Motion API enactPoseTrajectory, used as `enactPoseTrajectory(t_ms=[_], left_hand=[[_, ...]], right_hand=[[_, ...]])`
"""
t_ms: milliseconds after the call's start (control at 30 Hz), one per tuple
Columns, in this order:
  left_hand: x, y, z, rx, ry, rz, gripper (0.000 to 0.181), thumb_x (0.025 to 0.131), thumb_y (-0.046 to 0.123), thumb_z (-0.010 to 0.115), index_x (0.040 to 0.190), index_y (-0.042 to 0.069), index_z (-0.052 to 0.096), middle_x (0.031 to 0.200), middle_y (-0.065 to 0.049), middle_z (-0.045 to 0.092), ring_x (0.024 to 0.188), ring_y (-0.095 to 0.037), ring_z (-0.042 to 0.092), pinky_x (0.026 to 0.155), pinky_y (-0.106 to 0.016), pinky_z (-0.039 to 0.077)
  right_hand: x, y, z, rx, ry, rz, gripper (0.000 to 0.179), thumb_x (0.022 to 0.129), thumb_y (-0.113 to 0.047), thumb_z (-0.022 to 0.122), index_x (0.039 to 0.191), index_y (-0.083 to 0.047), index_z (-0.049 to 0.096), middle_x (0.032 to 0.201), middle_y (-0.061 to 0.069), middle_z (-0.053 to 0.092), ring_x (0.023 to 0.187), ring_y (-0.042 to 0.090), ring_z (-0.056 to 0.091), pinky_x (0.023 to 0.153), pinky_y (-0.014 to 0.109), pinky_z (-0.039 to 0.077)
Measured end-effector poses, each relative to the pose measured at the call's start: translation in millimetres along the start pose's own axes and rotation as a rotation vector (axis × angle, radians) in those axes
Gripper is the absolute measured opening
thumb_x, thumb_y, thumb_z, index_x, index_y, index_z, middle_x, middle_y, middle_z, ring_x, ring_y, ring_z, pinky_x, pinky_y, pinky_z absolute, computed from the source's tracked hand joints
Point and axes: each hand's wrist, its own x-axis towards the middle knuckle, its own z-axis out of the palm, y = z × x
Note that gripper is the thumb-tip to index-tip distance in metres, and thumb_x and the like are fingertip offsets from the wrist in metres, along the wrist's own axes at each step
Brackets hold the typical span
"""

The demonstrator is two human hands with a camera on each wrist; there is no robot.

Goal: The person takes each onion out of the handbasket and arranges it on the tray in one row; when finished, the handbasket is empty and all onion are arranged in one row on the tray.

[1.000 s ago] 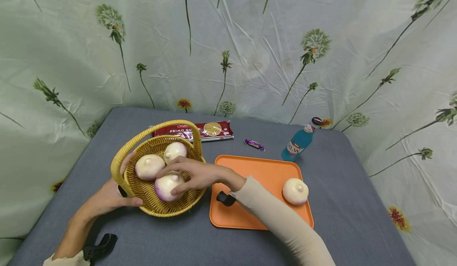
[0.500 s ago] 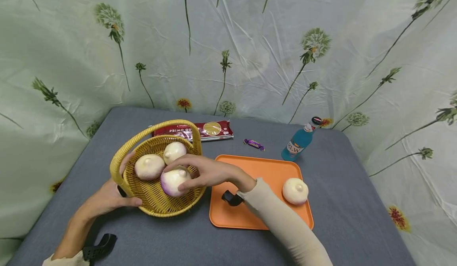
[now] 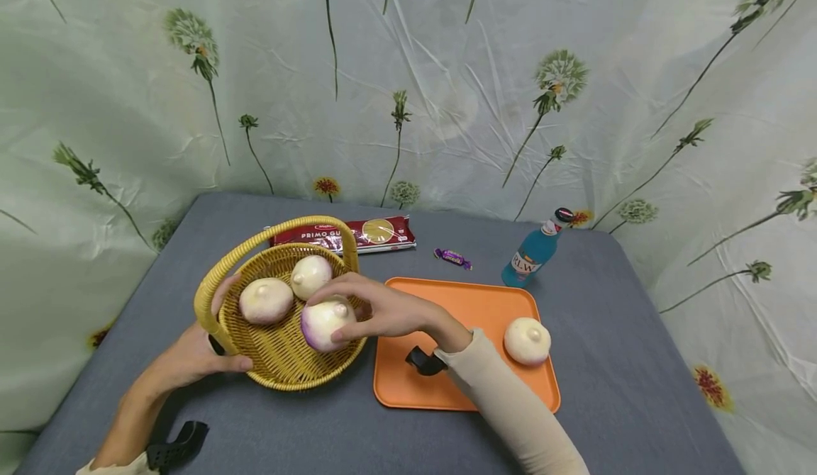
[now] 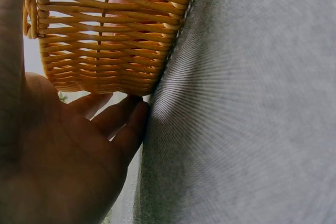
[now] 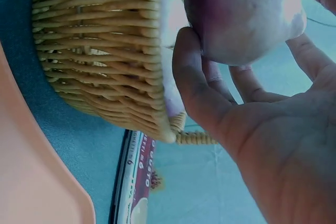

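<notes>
Over the wicker basket (image 3: 281,361), the person's right hand (image 3: 386,310) is grasping a purple-tinged white bulb (image 3: 325,325), thumb on the near side and fingers bent over the far side. From over here I can see that bulb up above the rim, towards the basket's right side, and the right wrist view shows it clear of the weave. The left hand (image 3: 188,356) isn't clenched; it lies spread around the basket's left side, thumb by the near rim, the fingers stretched out fairly straight against the outer wall.

Down in the basket sit 2 more bulbs, a left bulb (image 3: 266,300) and a back bulb (image 3: 310,276), side by side under the arched handle (image 3: 306,221). Just to the right of the basket is an orange tray (image 3: 472,301), with 1 pale bulb (image 3: 527,341) resting near its right edge and the right forearm, in a cream sleeve (image 3: 510,397), reaching across above it.

Behind the basket a dark red packet (image 3: 389,234) lies flat, partly hidden, with "PRIMO GU" readable on it. A purple-wrapped candy (image 3: 452,258) lies between the packet and a blue bottle (image 3: 535,254), which stands just past the tray's far right corner. All of this is on a grey-blue tabletop (image 3: 332,432), backed by a pale flower-printed curtain (image 3: 447,57).
</notes>
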Motion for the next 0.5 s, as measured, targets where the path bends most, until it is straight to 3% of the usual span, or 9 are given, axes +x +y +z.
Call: enactPoseTrajectory(t_ms=[300, 500], left_hand=[[0.1, -2.3, -0.2, -0.009, -0.001, 0.021, 0.135, 0.063, -0.011, 0.086, 0.162, 0.017, -0.001, 0.154, 0.002, 0.026, 0.13, 0.007, 0.038, 0.097, -0.006, 0.032], [0.4, -2.7, 0.0, -0.008, 0.0, 0.011, 0.134, 0.064, -0.011, 0.086, 0.162, 0.018, -0.001, 0.155, 0.002, 0.024, 0.131, 0.008, 0.037, 0.097, -0.006, 0.031]], right_hand=[[-21.4, -6, -2, 0.042, 0.075, 0.018, 0.054, 0.093, -0.023, 0.072, 0.143, -0.03, 0.053, 0.143, -0.009, 0.043, 0.124, 0.009, 0.04, 0.088, 0.034, 0.049], [-33.7, -6, -3, 0.095, 0.11, 0.055, 0.054, 0.092, -0.018, 0.073, 0.142, -0.028, 0.054, 0.142, -0.005, 0.04, 0.127, 0.011, 0.039, 0.094, 0.035, 0.049]])
